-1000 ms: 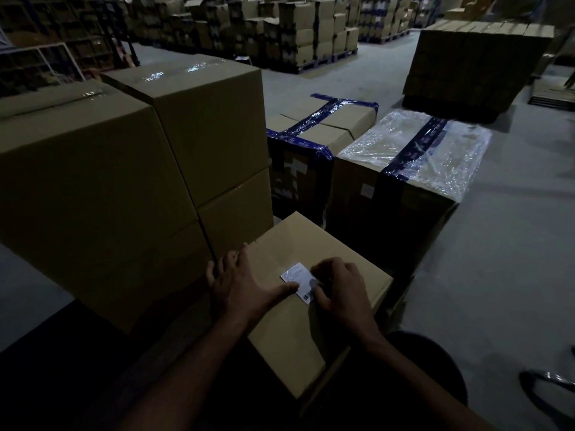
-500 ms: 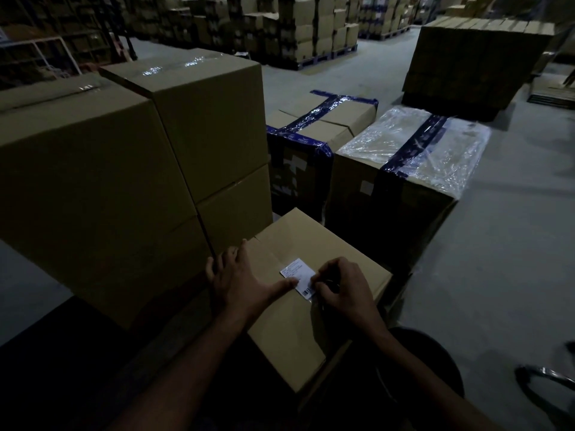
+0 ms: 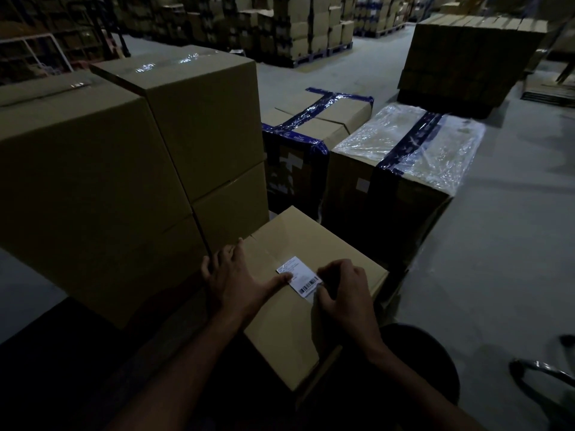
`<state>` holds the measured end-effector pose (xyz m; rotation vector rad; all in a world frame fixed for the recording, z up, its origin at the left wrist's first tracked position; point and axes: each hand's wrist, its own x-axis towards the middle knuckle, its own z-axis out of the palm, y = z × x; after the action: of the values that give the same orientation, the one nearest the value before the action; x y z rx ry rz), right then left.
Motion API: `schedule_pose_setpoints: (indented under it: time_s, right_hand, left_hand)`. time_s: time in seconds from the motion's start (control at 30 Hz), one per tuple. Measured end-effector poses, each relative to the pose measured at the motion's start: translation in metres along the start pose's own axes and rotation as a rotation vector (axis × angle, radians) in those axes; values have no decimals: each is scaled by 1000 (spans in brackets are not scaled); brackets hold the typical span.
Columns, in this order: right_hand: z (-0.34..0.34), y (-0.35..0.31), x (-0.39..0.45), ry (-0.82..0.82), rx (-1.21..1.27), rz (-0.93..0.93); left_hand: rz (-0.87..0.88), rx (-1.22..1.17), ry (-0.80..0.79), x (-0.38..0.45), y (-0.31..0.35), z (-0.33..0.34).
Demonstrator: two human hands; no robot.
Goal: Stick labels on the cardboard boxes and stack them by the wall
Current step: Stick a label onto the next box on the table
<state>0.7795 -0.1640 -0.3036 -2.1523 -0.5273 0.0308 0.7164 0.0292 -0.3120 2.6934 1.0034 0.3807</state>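
Observation:
A small cardboard box (image 3: 298,241) stands tilted right in front of me. On its top lies a white label (image 3: 299,275) with a barcode. My left hand (image 3: 239,281) lies spread flat on the box, with its thumb pressing the label's left edge. My right hand (image 3: 343,290) has its fingers curled and pinches the label's lower right corner, where a pale strip shows under the fingertips. Both forearms reach in from the bottom of the view.
Two stacks of large brown boxes (image 3: 102,181) rise close on my left. Ahead stand a blue-taped box (image 3: 314,129) and a plastic-wrapped box (image 3: 413,150). A pallet of boxes (image 3: 466,57) stands far right. Grey floor (image 3: 497,244) lies to the right, a black round object (image 3: 435,368) beside my right arm.
The label shows more of its surface, the barcode included. My right hand has slid slightly down and to the right along the label. My left hand has stayed put.

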Motion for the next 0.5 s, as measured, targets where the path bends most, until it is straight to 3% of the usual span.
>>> schedule_pose_setpoints:
  time_s: [0.2,0.37,0.5]
  right_hand:
    - [15,-4,-5,70,-128,-45]
    - [7,-4,4,67,-15,50]
    - [16,-2,-9,114,-79,-15]
  left_hand:
    - [-6,-13,28,0,0,3]
    - [-1,-8,27,0,0,2]
    - [2,-7,26,-1,-1,3]
